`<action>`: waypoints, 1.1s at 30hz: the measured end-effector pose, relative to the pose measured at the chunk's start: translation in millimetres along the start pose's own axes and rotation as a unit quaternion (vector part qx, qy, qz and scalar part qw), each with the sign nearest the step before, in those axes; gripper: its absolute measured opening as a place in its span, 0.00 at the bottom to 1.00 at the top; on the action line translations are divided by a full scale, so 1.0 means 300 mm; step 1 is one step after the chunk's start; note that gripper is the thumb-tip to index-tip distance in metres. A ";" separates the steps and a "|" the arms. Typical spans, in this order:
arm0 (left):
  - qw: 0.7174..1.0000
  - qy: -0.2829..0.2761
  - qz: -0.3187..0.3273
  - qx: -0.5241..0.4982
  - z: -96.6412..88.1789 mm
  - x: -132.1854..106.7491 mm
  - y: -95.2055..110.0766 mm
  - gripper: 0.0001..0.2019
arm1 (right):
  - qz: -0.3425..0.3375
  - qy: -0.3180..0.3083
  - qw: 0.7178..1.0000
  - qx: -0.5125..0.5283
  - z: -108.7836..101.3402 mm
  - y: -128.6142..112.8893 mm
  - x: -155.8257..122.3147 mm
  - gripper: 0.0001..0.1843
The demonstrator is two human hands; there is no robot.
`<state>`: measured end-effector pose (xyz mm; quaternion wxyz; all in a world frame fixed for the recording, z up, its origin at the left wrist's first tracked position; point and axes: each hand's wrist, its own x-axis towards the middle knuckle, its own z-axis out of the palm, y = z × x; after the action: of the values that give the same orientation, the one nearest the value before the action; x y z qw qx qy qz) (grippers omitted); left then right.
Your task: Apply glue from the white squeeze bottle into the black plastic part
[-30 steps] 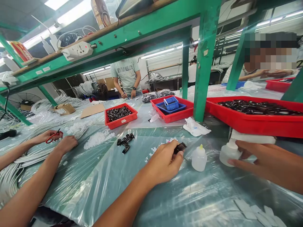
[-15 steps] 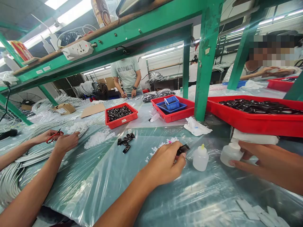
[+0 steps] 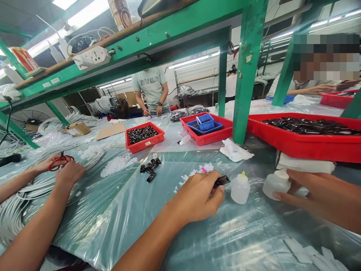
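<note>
My left hand [image 3: 200, 195] pinches a small black glossy rectangular piece [image 3: 222, 181], which sticks out past the fingertips to the right. Just beside it stands an upright squeeze bottle [image 3: 240, 190] with a yellowish tip. My right hand [image 3: 318, 195] has its fingers around another translucent white bottle [image 3: 275, 184], near the big red tray. Behind my left hand lie white bits [image 3: 207, 167] and a small pink item [image 3: 204, 170], partly hidden. Several black pieces [image 3: 151, 177] sit in a cluster on the plastic-covered table [image 3: 126, 214].
Red trays [image 3: 304, 145] of black parts stand ahead; another red tray [image 3: 201, 140] holds blue trays. A green post [image 3: 242, 86] rises between them. At left, a co-worker's hands hold red-handled scissors [image 3: 60, 162] by grey cables [image 3: 17, 210]. White strips [image 3: 304, 254] lie front right.
My left hand has shifted slightly right with the black piece, nearer the yellow-tipped bottle. My right hand stays on its bottle. The co-worker's hands at left have drawn closer together.
</note>
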<state>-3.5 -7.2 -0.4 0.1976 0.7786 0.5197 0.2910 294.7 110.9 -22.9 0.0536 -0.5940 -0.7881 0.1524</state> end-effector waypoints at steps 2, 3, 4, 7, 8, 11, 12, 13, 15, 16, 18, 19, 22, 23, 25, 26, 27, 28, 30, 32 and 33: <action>1.000 -0.005 0.004 0.000 -0.001 -0.001 0.002 0.03 | -0.006 0.006 1.000 0.001 0.006 0.012 0.002 0.31; 1.000 -0.006 0.005 0.000 -0.002 -0.001 0.003 0.03 | -0.010 0.010 1.000 0.000 0.010 0.017 0.003 0.30; 1.000 -0.007 0.006 0.000 -0.003 0.000 0.005 0.04 | -0.016 0.016 1.000 -0.001 0.014 0.021 0.005 0.29; 1.000 -0.008 0.005 0.004 -0.003 0.002 0.008 0.05 | -0.028 0.039 0.999 -0.008 0.023 0.021 0.006 0.28; 1.000 -0.009 0.005 0.006 -0.001 0.003 0.008 0.05 | -0.029 0.042 0.999 -0.008 0.023 0.018 0.005 0.28; 1.000 -0.013 0.007 0.011 0.003 0.003 0.007 0.05 | -0.024 0.033 0.999 -0.006 0.017 0.010 0.001 0.29; 1.000 -0.013 0.008 0.013 0.004 0.002 0.006 0.05 | -0.023 0.028 0.999 -0.004 0.015 0.010 0.000 0.29; 1.000 -0.012 0.008 0.015 0.004 0.002 0.006 0.04 | -0.022 0.025 0.999 0.000 0.014 0.012 0.001 0.29; 1.000 -0.011 0.007 0.019 0.003 0.001 0.004 0.04 | -0.026 0.026 0.999 0.004 0.016 0.021 0.003 0.28; 1.000 -0.011 0.007 0.022 0.002 0.000 0.003 0.04 | -0.029 0.028 0.999 0.005 0.019 0.027 0.006 0.28; 1.000 -0.012 0.006 0.027 -0.001 0.000 0.001 0.04 | -0.034 0.035 0.999 0.002 0.026 0.036 0.010 0.28; 0.999 -0.013 0.006 0.030 -0.002 0.000 0.001 0.04 | -0.039 0.039 0.998 0.000 0.028 0.038 0.012 0.28; 0.999 -0.016 0.002 0.039 -0.003 0.001 0.001 0.03 | -0.042 0.041 0.998 0.003 0.029 0.026 0.010 0.28; 0.999 -0.017 0.002 0.042 -0.003 0.001 0.001 0.03 | -0.037 0.038 0.999 0.002 0.028 0.017 0.008 0.29; 0.999 -0.019 0.000 0.047 -0.004 0.001 0.002 0.03 | -0.028 0.029 0.999 0.002 0.023 -0.001 0.004 0.29; 0.999 -0.020 0.000 0.050 -0.004 0.000 0.002 0.03 | -0.026 0.026 0.999 0.002 0.021 -0.009 0.002 0.29; 0.998 -0.022 0.000 0.052 -0.004 -0.001 0.003 0.04 | -0.026 0.025 0.999 0.002 0.019 -0.015 0.001 0.29; 0.998 -0.023 -0.001 0.055 -0.004 -0.002 0.004 0.04 | -0.025 0.024 0.999 0.001 0.017 -0.021 -0.001 0.29; 0.998 -0.026 -0.003 0.059 -0.003 -0.003 0.006 0.05 | -0.019 0.019 1.000 0.000 0.014 -0.027 -0.005 0.29; 0.998 -0.032 -0.005 0.062 -0.001 -0.002 0.007 0.05 | -0.008 0.014 1.000 -0.004 0.012 -0.031 -0.010 0.30; 0.997 -0.033 -0.007 0.063 -0.001 -0.001 0.008 0.06 | -0.006 0.012 1.000 -0.005 0.011 -0.032 -0.012 0.31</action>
<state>-2.1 -8.4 1.1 0.1673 0.7953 0.5352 0.2305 286.0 104.6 -22.9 0.0611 -0.5916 -0.7915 0.1407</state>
